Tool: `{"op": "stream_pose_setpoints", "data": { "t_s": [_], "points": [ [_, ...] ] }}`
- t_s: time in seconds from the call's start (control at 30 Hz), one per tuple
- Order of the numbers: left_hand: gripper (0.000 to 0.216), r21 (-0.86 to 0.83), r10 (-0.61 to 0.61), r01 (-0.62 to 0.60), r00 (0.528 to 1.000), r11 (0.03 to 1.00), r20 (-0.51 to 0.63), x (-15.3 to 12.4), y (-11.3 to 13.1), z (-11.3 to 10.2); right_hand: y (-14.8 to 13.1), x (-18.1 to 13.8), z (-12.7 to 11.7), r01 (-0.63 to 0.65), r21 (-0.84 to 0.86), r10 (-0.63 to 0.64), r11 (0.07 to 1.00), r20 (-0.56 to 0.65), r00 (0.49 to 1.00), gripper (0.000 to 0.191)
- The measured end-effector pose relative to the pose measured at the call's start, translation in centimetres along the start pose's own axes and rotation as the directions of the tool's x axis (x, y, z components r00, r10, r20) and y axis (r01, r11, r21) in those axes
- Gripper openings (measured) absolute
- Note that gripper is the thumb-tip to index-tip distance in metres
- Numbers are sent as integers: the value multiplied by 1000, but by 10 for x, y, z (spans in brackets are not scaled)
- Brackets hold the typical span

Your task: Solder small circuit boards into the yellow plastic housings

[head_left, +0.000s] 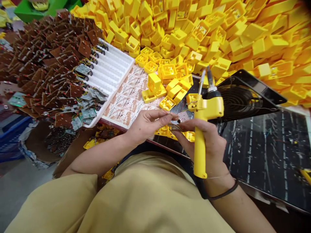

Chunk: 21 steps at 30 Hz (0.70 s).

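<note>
Yellow plastic fills much of the head view, and a yellow soldering gun (200,145) is lodged in the right hand (215,140), its tip pointing away from the body. That hand's fingers also pinch a small circuit board (183,116), which sits between both hands. The left hand (145,124) has thumb and forefinger pressed together just beside the board; I cannot tell what they pinch. Good work here probably means gripping the board by its edges, steadying both wrists, and keeping the tip clear of skin and plastic. Open yellow housings (168,71) lie heaped beyond, some with small parts inside. At left, a ribbed white tray (116,61) bears brown boards (43,64); below, a lined container (25,147) holds small dark parts.
</note>
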State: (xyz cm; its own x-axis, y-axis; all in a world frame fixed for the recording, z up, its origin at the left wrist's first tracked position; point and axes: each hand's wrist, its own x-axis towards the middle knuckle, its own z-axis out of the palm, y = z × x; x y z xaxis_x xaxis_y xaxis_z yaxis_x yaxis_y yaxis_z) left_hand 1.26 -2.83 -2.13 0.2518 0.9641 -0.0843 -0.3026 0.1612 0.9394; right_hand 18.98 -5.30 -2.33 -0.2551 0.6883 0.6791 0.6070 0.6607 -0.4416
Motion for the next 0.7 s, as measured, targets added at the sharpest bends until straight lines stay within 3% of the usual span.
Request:
{"op": "stream_pose_setpoints", "data": {
  "t_s": [0.1, 0.2, 0.3, 0.4, 0.47, 0.57, 0.7],
  "points": [
    [44, -57, -46, 46, 999, 997, -4, -1, 6, -5, -2, -5, 2, -51, 66, 48, 996, 46, 998, 37],
    [36, 202, -50, 46, 999, 978, 17, -2, 19, -26, 6, -9, 1, -40, 89, 28, 995, 138, 990, 51],
    [17, 574, -52, -13, 994, 819, 97, -4, 28, -48, 19, -10, 5, 84, 22, -87, 996, 240, 967, 50],
    [9, 770, -42, -87, 989, 632, 145, -5, 25, -57, 28, -12, 17, 162, 2, -155, 987, 289, 945, 35],
    [10, 821, -27, -128, 985, 557, 172, -4, 20, -56, 29, -14, 23, 150, -10, -142, 989, 269, 952, 31],
    [10, 840, -24, -144, 983, 524, 184, 0, 13, -51, 24, -13, 19, 121, -31, -113, 992, 199, 974, 35],
    [11, 866, -84, -91, 985, 492, 151, 9, 13, -44, 9, -9, -21, 78, -2, -77, 997, 96, 992, 33]
  ]
}}
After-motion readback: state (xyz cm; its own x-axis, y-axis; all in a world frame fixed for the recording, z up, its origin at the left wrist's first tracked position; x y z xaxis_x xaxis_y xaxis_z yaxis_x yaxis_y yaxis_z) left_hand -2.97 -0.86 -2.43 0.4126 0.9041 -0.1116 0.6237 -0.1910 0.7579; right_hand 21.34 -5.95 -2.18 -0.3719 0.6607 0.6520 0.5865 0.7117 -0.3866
